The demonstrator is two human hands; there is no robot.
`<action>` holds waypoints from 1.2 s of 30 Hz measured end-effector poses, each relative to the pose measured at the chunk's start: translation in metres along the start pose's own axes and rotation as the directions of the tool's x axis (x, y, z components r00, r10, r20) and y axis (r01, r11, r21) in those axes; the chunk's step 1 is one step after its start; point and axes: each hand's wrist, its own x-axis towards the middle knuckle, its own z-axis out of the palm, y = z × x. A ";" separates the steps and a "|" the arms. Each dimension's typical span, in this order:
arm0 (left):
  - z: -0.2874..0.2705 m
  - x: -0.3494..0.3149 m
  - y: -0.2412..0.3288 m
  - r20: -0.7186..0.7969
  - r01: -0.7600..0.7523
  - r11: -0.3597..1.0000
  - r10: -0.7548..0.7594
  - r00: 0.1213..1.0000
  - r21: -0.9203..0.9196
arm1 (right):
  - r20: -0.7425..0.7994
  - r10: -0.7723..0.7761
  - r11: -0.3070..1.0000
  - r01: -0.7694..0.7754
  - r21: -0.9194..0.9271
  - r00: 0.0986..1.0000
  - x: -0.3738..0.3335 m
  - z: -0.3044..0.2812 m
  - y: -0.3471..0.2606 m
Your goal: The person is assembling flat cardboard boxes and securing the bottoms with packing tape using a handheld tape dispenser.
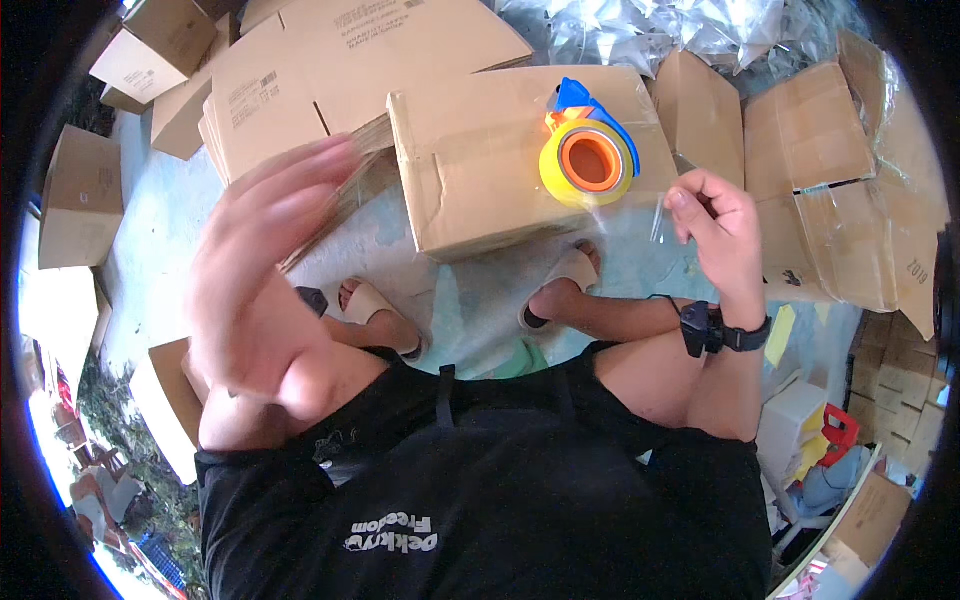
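Note:
In front of me lies a closed brown cardboard box (480, 150). On its top, toward the right, rests a blue and orange tape dispenser (590, 150) with a yellow-rimmed roll of tape. My right hand (718, 230) is at the box's right end, fingers curled in a pinch. A thin strip of clear tape (660, 218) shows at its fingertips, by the box's lower right corner. Left of the box, my left hand (265, 250) is raised and smeared by motion. Its fingers are stretched out toward the upper right, with nothing visible in them.
Flattened cardboard sheets (330, 60) are stacked at the far left. Several brown cartons (820, 130) stand at the right, and clear plastic packaging (690, 30) lies at the back. A white bin (795, 425) is at the lower right. My sandalled feet are on the floor below the box.

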 end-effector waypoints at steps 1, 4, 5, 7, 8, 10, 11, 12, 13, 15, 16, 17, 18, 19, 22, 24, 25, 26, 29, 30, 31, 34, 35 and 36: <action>0.005 0.010 -0.007 0.060 -0.097 0.990 0.091 0.994 0.101 | -0.028 -0.017 0.989 0.012 -0.150 0.999 -0.004 0.001 -0.011; 0.033 0.017 -0.012 0.243 0.067 0.998 -0.066 0.968 0.004 | 0.092 -0.186 0.945 0.204 -0.254 0.978 -0.008 0.007 -0.039; 0.043 0.018 -0.012 0.283 0.145 0.989 -0.131 0.950 -0.031 | 0.105 -0.185 0.945 0.206 -0.253 0.977 -0.008 0.010 -0.047; 0.068 0.011 -0.013 0.348 0.350 0.914 -0.267 0.899 -0.203 | 0.188 -0.190 0.964 0.219 -0.148 0.964 -0.010 0.018 -0.062; 0.078 0.010 -0.014 0.376 0.369 0.876 -0.244 0.894 -0.310 | 0.232 -0.215 0.966 0.241 -0.090 0.949 -0.009 0.023 -0.067; 0.095 0.015 -0.013 0.424 0.410 0.773 -0.203 0.883 -0.484 | 0.326 -0.233 0.969 0.249 -0.006 0.916 -0.007 0.029 -0.072; 0.099 0.019 -0.009 0.465 0.462 0.689 -0.201 0.862 -0.559 | 0.405 -0.266 0.963 0.256 0.080 0.875 -0.007 0.031 -0.075; 0.108 0.016 -0.008 0.514 0.557 0.481 -0.233 0.825 -0.677 | 0.407 -0.289 0.957 0.248 0.151 0.867 -0.008 0.035 -0.077; 0.115 0.015 -0.008 0.566 0.615 0.248 -0.245 0.788 -0.749 | 0.415 -0.293 0.955 0.249 0.159 0.861 -0.010 0.036 -0.082; 0.116 0.020 -0.008 0.552 0.585 0.169 -0.206 0.808 -0.793 | 0.410 -0.330 0.936 0.239 0.258 0.850 -0.012 0.033 -0.088; 0.112 0.024 -0.009 0.624 0.643 0.128 -0.161 0.765 -0.755 | 0.397 -0.385 0.912 0.279 0.300 0.833 -0.010 0.030 -0.088; 0.110 0.027 -0.009 0.690 0.699 0.091 -0.111 0.715 -0.710 | 0.391 -0.388 0.911 0.282 0.302 0.834 -0.010 0.027 -0.086; 0.111 0.027 -0.007 0.689 0.701 0.058 -0.141 0.711 -0.711 | 0.345 -0.421 0.893 0.318 0.318 0.839 -0.010 0.022 -0.084; 0.107 0.029 -0.007 0.692 0.703 0.059 -0.136 0.709 -0.709 | 0.296 -0.452 0.875 0.354 0.330 0.841 -0.011 0.018 -0.082; 0.087 0.035 -0.007 0.749 0.764 0.012 -0.185 0.636 -0.645 | 0.243 -0.447 0.888 0.395 0.235 0.861 -0.016 0.010 -0.079; 0.070 0.038 -0.009 0.797 0.812 -0.013 -0.203 0.569 -0.584 | 0.228 -0.466 0.884 0.436 0.169 0.855 -0.017 0.008 -0.076; 0.063 0.039 -0.009 0.806 0.826 -0.002 -0.221 0.550 -0.564 | 0.179 -0.425 0.899 0.391 0.196 0.887 -0.019 0.007 -0.077; 0.056 0.040 -0.010 0.810 0.839 0.017 -0.249 0.530 -0.544 | 0.132 -0.381 0.911 0.346 0.225 0.915 -0.021 0.005 -0.077; 0.041 0.050 -0.007 0.805 0.890 0.154 -0.380 0.455 -0.430 | 0.110 -0.321 0.939 0.302 0.164 0.941 -0.021 -0.007 -0.081; 0.037 0.051 -0.006 0.762 0.866 0.181 -0.416 0.497 -0.466 | 0.115 -0.329 0.937 0.309 0.166 0.937 -0.021 -0.009 -0.082; 0.033 0.052 -0.005 0.713 0.841 0.209 -0.452 0.536 -0.499 | 0.101 -0.360 0.924 0.339 0.178 0.927 -0.022 -0.010 -0.083; 0.021 0.056 -0.002 0.560 0.713 0.378 -0.444 0.700 -0.591 | 0.086 -0.448 0.867 0.409 0.284 0.890 -0.025 -0.010 -0.083; 0.022 0.055 0.001 0.465 0.602 0.398 -0.391 0.794 -0.693 | 0.079 -0.494 0.821 0.434 0.371 0.866 -0.023 -0.009 -0.082; 0.021 0.055 0.003 0.417 0.512 0.400 -0.304 0.856 -0.760 | 0.084 -0.499 0.816 0.436 0.378 0.862 -0.016 -0.010 -0.082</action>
